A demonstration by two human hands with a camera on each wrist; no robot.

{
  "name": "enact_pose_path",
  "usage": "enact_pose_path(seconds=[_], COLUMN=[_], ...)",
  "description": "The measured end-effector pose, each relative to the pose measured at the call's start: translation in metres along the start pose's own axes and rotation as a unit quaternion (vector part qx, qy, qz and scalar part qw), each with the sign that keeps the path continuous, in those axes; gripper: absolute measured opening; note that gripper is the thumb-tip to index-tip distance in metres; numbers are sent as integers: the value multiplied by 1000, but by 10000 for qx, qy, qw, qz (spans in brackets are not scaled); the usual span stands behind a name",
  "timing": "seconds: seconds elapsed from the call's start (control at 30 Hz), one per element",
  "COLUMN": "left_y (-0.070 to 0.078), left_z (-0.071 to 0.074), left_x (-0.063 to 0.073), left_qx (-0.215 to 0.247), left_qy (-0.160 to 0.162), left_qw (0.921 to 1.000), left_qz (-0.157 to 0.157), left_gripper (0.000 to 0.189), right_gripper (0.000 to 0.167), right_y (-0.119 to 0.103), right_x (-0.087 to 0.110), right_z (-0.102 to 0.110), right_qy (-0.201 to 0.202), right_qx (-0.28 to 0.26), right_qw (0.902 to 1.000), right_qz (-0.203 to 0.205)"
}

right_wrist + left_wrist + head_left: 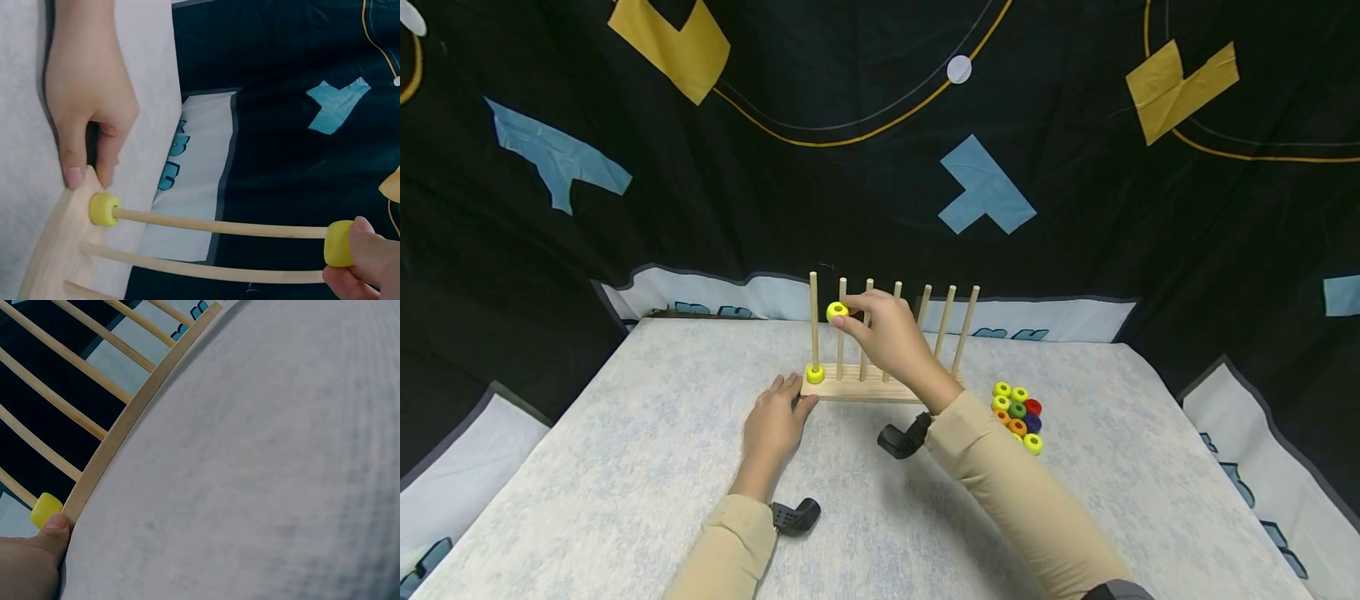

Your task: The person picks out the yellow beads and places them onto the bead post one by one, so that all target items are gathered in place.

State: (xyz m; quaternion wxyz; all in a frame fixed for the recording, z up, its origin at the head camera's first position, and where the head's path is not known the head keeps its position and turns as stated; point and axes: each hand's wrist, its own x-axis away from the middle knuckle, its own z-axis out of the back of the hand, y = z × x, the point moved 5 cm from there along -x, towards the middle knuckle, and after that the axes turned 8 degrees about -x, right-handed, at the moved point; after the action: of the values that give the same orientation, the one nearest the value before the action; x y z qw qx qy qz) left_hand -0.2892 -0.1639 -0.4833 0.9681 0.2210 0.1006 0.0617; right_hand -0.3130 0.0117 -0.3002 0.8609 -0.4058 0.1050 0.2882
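Head view: the right hand (pixel 889 335) is pinching a yellow bead (pixel 837 312) near the left sticks (pixel 814 325), likely leaving its hole free. Left wrist view: the left hand (pixel 31 565) is touching the board (pixel 119 434). Right wrist view: it's gripping the board's left end, maybe stopping wobbles.

1. From where I stand, I can read no words, brands or numbers.
2. Teal, dark-outlined, letter-like marks (pixel 691 308) stand on the white, dark-edged cloth band (pixel 760 292) at the far side, left and right; the pale, mottled table (pixel 625 467) cuts them off.
3. Similar unreadable marks stand on the white, dark-edged cloth panels (pixel 1232 408) at right and near left.
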Motion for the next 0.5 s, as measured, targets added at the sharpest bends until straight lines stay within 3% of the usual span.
enact_pose_path(seconds=[0.5], left_y=[-1], left_z=[-1], left_x=[-1], left_qx=[-29], left_qy=[15], left_qw=[10000], left_qz=[43], left_gripper=[57], right_gripper=[40], right_y=[-22], right_x=[-40], right_z=[1], right_qy=[490], right_qx=[79], right_qw=[9980], right_qz=[-402])
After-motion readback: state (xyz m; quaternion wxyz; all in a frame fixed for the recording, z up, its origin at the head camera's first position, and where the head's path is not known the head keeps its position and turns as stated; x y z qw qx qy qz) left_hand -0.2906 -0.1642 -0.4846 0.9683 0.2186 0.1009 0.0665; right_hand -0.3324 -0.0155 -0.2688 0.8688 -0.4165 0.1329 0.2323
